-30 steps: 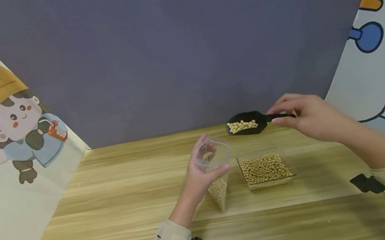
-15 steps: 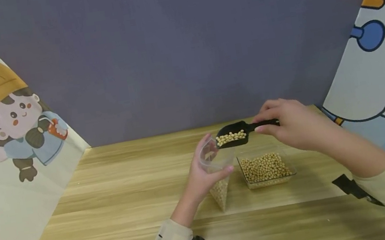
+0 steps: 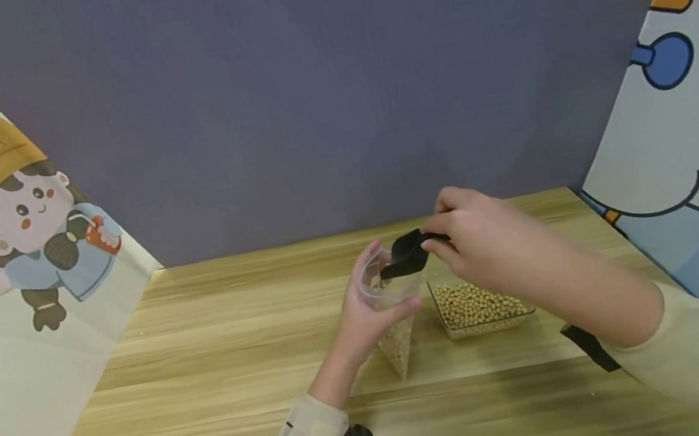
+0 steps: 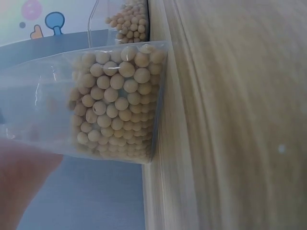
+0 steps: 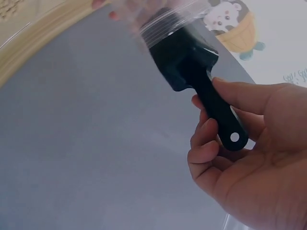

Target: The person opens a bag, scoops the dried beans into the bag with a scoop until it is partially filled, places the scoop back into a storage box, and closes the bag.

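Note:
My left hand [image 3: 364,317] grips a clear plastic bag [image 4: 53,91] near its top, thumb and fingers on either side of its open mouth. Round pale beans [image 4: 115,96], like soybeans, fill the bag's lower part, which meets the wooden table in the left wrist view. My right hand [image 3: 477,236] holds a black scoop [image 5: 184,55] by its handle. The scoop is tipped down, its front end inside the bag's mouth. Whatever beans it carries are hidden from the head view.
Right of the bag, a clear rectangular container [image 3: 488,329] of the same beans stands on the wooden table [image 3: 223,372], partly behind my right forearm. A grey-blue panel [image 3: 305,104] rises at the back. Cartoon-printed panels [image 3: 665,148] flank the table on both sides.
My right hand has moved left from above the container and tilted the scoop down into the bag's mouth. The beans on the scoop are no longer visible. My left hand stays almost still.

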`<state>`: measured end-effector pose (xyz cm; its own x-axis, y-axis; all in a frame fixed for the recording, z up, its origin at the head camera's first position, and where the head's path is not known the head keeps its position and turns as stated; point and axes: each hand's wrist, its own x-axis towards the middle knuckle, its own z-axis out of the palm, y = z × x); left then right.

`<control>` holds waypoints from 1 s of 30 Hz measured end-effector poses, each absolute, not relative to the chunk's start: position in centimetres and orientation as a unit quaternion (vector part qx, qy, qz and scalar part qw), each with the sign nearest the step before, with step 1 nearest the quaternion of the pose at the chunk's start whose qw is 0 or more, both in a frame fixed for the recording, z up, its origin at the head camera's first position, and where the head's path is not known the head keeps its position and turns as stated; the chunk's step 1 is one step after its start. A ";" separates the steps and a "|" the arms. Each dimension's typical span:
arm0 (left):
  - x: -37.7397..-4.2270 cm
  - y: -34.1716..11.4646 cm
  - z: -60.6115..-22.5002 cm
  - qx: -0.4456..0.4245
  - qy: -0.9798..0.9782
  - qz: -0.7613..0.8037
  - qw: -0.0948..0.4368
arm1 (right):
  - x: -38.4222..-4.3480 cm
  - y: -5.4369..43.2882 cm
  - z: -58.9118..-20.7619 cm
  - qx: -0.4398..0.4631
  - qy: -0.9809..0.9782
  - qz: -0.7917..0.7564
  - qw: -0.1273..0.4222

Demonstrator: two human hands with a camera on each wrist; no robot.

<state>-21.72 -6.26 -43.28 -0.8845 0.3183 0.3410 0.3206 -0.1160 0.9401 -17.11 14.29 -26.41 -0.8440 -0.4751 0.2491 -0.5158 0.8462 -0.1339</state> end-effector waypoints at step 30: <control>-22.1 -6.2 -43.7 -0.248 -0.649 -0.718 0.034 | -20.0 28.8 -33.8 0.089 -0.966 0.236 0.060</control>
<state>-22.08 -6.21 -43.73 -0.8742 0.2735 0.4013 0.3718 -0.1545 0.9153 -19.97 28.84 -33.78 -0.9771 -0.1436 0.1572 -0.1999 0.8727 -0.4455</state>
